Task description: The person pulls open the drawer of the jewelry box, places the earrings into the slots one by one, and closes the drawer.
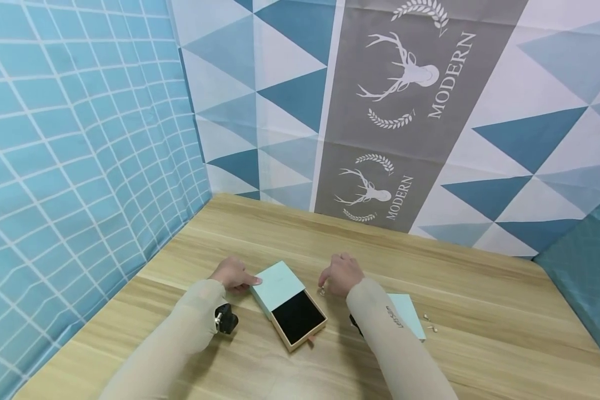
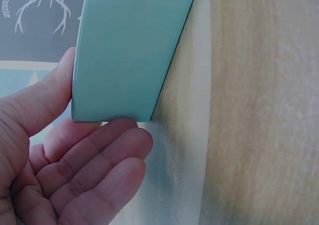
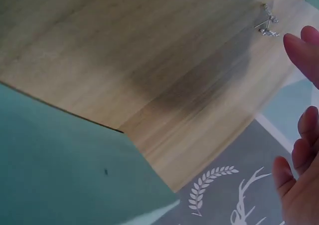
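A mint-green jewelry box lies on the table with its drawer slid partway out, showing a black lining. My left hand grips the far-left end of this box. In the left wrist view, the thumb lies along one face of the box and the fingertips are at its end. To the right of the box, my right hand is over a small pair of earrings. The right wrist view shows these sparkling earrings on the wood, just apart from loosely bent fingers that hold nothing.
A second mint-green box is partly hidden under my right forearm. Several tiny pale pieces lie to its right. A ribbon tab sticks out from the drawer front. Patterned cloth hangs behind the wooden table.
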The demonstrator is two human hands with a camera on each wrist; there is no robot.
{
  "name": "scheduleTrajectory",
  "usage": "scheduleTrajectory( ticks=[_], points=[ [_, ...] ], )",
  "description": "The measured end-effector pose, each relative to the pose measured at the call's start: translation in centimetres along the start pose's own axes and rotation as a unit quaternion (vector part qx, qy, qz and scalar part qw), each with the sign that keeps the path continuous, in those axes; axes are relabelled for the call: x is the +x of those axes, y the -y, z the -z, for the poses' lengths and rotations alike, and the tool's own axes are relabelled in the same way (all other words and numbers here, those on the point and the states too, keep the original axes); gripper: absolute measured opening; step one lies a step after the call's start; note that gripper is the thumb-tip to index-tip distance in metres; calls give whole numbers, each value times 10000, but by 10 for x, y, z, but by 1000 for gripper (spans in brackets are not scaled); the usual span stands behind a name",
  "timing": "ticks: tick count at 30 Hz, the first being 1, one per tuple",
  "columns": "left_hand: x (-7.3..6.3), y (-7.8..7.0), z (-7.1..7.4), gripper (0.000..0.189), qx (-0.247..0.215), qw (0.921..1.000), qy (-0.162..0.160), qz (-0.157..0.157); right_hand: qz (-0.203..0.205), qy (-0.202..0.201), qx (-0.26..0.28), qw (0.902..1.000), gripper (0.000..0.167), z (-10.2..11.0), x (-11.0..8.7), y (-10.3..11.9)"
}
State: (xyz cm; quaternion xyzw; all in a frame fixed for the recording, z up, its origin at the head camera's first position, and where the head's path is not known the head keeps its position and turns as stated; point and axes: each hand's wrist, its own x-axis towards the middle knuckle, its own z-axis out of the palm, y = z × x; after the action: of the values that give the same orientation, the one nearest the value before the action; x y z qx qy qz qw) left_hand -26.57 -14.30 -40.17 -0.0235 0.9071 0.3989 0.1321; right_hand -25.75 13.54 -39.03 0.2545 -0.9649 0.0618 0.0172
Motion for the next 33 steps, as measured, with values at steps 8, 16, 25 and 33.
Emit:
scheduleTrajectory(
  ticks=[8,16,25,33],
  points=[
    [1,0,1,52,-92,9999,48,88,13,-25,-404,9992,23,-8,0,1],
    [2,0,0,51,-157,9997,71,183,286,201,-1318,9907,14,-8,1,8],
    [1,0,0,50,-106,9997,54,190,706,196,-2131,9743,12,-15,4,9],
    [-2,-1,1,47,-67,9997,74,206,927,93,-2469,9645,7,-20,6,9]
  ],
)
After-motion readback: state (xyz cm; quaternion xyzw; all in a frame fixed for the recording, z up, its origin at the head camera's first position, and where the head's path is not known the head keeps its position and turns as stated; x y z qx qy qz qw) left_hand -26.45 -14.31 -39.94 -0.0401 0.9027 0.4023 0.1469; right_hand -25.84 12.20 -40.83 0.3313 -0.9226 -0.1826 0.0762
